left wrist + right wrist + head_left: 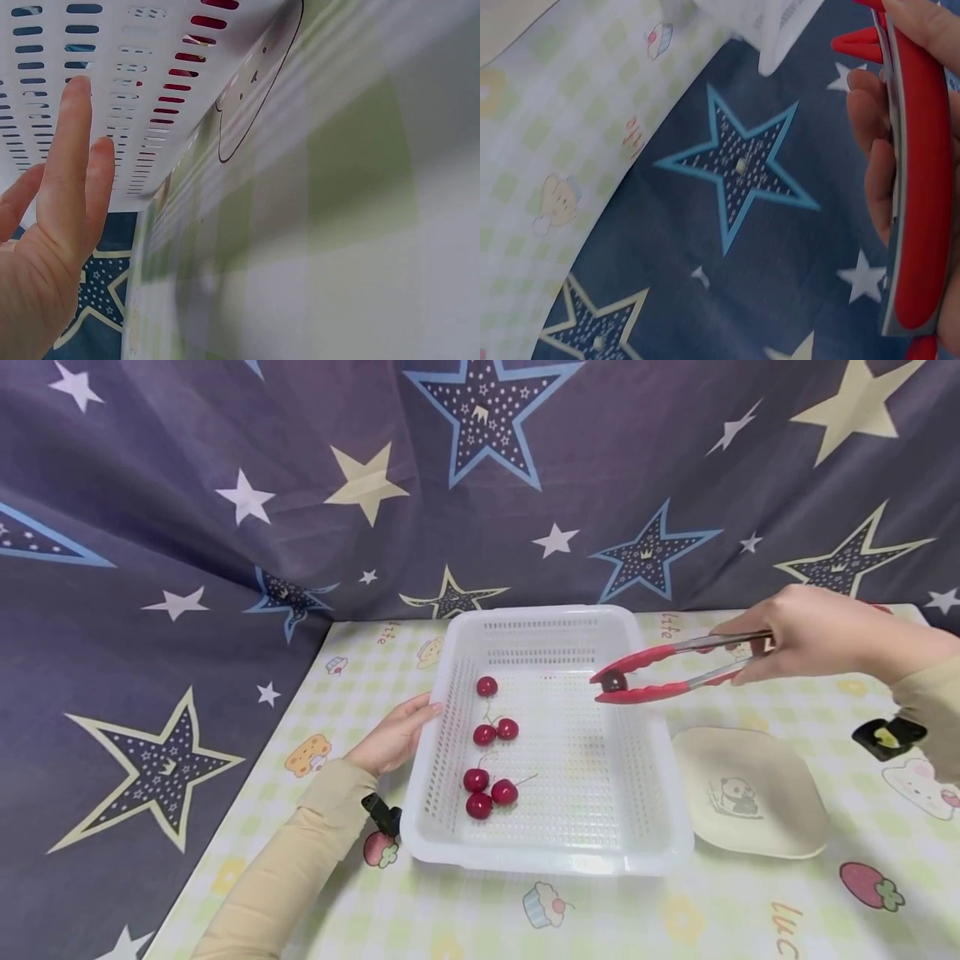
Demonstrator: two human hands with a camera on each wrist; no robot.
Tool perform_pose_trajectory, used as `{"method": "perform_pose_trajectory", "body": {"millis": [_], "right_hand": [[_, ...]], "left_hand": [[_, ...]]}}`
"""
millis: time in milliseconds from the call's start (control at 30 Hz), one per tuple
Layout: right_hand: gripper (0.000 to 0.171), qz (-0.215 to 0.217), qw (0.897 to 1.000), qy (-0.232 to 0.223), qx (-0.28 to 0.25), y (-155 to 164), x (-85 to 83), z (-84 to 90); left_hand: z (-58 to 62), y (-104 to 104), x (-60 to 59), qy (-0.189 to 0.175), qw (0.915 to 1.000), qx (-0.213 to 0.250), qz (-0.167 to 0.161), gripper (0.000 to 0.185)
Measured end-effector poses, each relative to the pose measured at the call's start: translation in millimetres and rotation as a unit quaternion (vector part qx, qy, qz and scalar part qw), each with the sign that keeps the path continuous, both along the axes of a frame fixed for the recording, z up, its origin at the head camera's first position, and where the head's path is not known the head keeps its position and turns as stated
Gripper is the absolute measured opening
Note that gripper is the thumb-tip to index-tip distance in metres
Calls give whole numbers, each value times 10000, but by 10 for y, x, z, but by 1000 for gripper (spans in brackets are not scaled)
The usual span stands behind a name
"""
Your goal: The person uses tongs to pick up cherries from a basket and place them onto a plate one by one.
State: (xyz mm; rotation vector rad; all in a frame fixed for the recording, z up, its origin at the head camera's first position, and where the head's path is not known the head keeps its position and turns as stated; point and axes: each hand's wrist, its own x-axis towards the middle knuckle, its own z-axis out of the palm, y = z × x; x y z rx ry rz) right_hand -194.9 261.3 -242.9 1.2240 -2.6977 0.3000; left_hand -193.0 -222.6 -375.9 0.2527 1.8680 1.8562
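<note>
Your right hand (806, 635) grips the red tongs (660, 672), whose tips pinch one dark cherry (614, 681) above the white basket (600, 852), toward its 2 o'clock corner. Your left hand (393, 735) rests with straight fingers against the basket's 9 o'clock wall. Six cherries (487, 756) lie inside, on the basket's left side. A cream plate (750, 793) sits just beside the basket at 3 o'clock.

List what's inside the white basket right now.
Six loose red cherries lie on the floor of the white basket, toward its left. Above it, red tongs in the right hand grip a seventh; nothing visibly hidden.
</note>
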Motion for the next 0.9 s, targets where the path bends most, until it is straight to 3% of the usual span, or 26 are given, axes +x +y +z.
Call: {"method": "perform_pose_trajectory", "body": {"millis": [567, 900], "right_hand": [[53, -1508, 9879, -134, 328, 458, 266, -146], [52, -1352, 9895, 110, 491, 682, 277, -250]], "left_hand": [[-10, 18, 3, -16, 10000, 22, 12, 55], [-13, 11, 10, 33, 10000, 0, 57, 54]]}}
